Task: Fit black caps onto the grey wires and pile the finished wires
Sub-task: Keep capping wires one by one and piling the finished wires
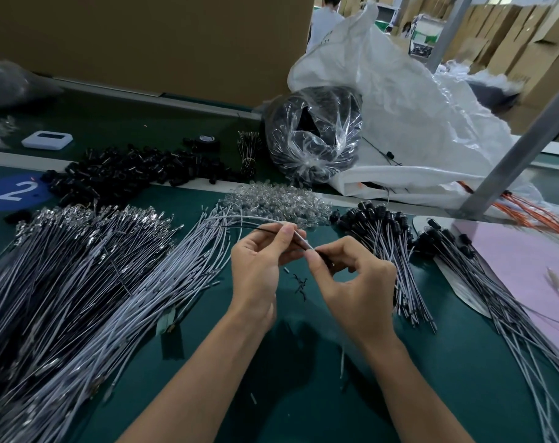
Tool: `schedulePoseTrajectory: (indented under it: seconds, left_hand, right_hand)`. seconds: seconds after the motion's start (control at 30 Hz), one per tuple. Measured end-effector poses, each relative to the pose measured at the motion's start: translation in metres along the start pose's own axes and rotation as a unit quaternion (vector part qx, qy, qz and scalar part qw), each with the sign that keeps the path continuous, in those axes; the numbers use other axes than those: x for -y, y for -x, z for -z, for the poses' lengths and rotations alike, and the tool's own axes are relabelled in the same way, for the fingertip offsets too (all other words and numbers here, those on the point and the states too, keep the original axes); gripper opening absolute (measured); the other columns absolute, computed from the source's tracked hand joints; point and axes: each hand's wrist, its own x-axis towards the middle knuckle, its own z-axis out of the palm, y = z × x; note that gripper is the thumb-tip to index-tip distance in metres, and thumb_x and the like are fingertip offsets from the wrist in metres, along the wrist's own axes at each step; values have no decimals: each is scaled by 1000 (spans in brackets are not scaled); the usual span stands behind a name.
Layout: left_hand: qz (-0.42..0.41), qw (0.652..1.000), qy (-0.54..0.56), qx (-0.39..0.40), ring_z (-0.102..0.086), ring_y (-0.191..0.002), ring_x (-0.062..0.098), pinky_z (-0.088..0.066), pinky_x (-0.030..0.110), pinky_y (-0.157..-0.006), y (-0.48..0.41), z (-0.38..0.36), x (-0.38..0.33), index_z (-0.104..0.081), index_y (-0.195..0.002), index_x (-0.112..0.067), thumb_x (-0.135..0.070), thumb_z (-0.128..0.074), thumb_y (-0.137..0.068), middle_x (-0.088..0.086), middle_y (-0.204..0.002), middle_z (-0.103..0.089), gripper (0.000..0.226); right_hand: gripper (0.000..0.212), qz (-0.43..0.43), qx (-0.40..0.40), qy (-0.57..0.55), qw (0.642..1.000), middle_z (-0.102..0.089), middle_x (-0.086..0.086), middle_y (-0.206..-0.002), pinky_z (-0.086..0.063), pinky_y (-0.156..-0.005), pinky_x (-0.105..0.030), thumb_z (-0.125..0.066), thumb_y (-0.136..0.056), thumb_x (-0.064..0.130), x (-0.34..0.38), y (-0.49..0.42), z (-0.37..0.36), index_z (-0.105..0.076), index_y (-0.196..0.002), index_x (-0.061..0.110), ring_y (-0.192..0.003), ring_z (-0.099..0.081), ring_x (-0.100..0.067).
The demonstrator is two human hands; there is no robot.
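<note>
My left hand (pixel 259 266) pinches a grey wire (pixel 240 218) and a thin black wire near their ends, above the green table (pixel 303 378). My right hand (pixel 355 282) pinches the wire tips together with a small black piece between thumb and forefinger. A heap of loose black caps (pixel 134 174) lies at the back left. Uncapped grey wires (pixel 163 282) spread to the left of my hands. To the right lies a pile of wires with black caps fitted (pixel 386 231).
Clear bulbs (pixel 271 203) are heaped behind my hands. A bagged coil of black parts (pixel 313 139) and a big white sack (pixel 415 123) stand at the back right. A pink sheet (pixel 527 260) and orange wires (pixel 533 212) lie far right. Small black scraps (pixel 299 284) sit between my hands.
</note>
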Motion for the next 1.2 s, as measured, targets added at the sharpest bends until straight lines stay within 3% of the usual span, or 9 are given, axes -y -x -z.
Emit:
schedulePoseTrajectory:
  seconds: [0.17, 0.23, 0.53, 0.7, 0.83, 0.9, 1.03, 1.1, 1.2]
  left_hand:
    - [11, 992, 93, -84, -67, -61, 12, -55, 20, -59, -14, 11, -9, -66, -81, -7, -4, -57, -94, 3, -68, -71, 17]
    - [11, 991, 100, -94, -68, -61, 13, -56, 22, -60, -17, 14, -11, -66, -84, -7, -6, -57, -95, 3, -69, -71, 14]
    - [-40, 980, 165, -100, -71, -71, 15, -57, 23, -68, -22, 20, -35, -66, -84, -9, -8, -58, -94, 4, -76, -73, 13]
    - [-55, 976, 165, -128, -70, -70, 11, -56, 21, -68, -27, 29, -49, -65, -82, -12, -10, -56, -97, -1, -72, -72, 17]
    - [-50, 982, 165, -77, -69, -73, 11, -57, 24, -70, -26, 30, -44, -66, -85, -14, -13, -58, -95, -1, -77, -72, 13]
    - [-47, 984, 167, 27, -69, -81, 14, -57, 27, -77, -26, 34, -43, -72, -85, -17, -14, -62, -89, -1, -85, -72, 11]
    - [-22, 953, 146, 265, -68, -100, 19, -54, 34, -91, -21, 34, -37, -77, -98, -19, 3, -57, -81, -2, -102, -73, 34]
    - [-1, 952, 120, 280, -69, -101, 20, -55, 33, -90, -21, 33, -32, -77, -104, -19, 8, -57, -76, 0, -104, -74, 43]
    - [34, 955, 101, 276, -69, -102, 20, -55, 30, -88, -20, 32, -28, -75, -112, -19, 8, -60, -74, 2, -107, -74, 49]
  right_hand:
    - [16, -4, -22, -3, 1000, -64, 13, -60, -45, -62, -10, -73, -80, 17, -3, 5, 5, -66, -67, 12, -58, -61, 1]
    - [13, -15, -16, -23, 999, -65, 11, -61, -40, -61, -4, -73, -81, 15, -5, 4, 8, -67, -70, 10, -60, -61, 1]
    - [8, -54, 7, -90, 994, -67, 11, -64, -39, -62, -6, -75, -77, 16, -1, -1, 12, -69, -71, 16, -60, -62, -3]
    - [7, -90, 31, -147, 984, -69, 5, -67, -45, -59, -20, -75, -77, 19, 0, -2, 14, -69, -73, 18, -60, -60, -8]
    - [9, -114, 7, -214, 970, -70, 1, -70, -48, -61, -18, -80, -76, 18, 2, -6, 20, -73, -77, 23, -62, -62, -10]
    - [10, -174, -44, -335, 925, -70, 3, -69, -49, -62, -16, -81, -71, 19, 5, -15, 26, -75, -78, 23, -64, -60, -8]
    - [8, -252, -134, -612, 737, -62, 4, -67, -49, -61, -17, -69, -75, 23, 11, -38, 49, -70, -76, 16, -60, -54, -6]
    - [19, -219, -131, -684, 684, -63, 4, -75, -49, -60, -16, -70, -75, 33, 14, -52, 67, -67, -82, 15, -63, -56, -7]
    - [23, -145, -24, -816, 559, -72, -9, -87, -52, -49, -20, -63, -89, 28, 18, -73, 93, -65, -97, 6, -58, -64, -15]
